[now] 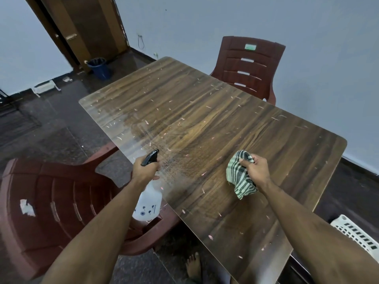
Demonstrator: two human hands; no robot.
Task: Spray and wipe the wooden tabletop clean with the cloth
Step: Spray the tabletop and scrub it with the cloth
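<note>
The wooden tabletop [205,119] stretches away from me, strewn with several small pale scraps and crumbs. My left hand [143,169] grips a white spray bottle [148,203] with a black nozzle, held over the table's left edge and aimed across the wood. A patch of fine droplets lies just in front of the nozzle. My right hand [256,169] holds a bunched green-and-white striped cloth [239,177] just above the near middle of the tabletop.
A maroon plastic chair [51,201] stands at the left beside the table, a paper scrap on its seat. Another maroon chair [248,66] is at the far side. A blue bucket [100,67] sits by the door. A white basket [356,232] is at right.
</note>
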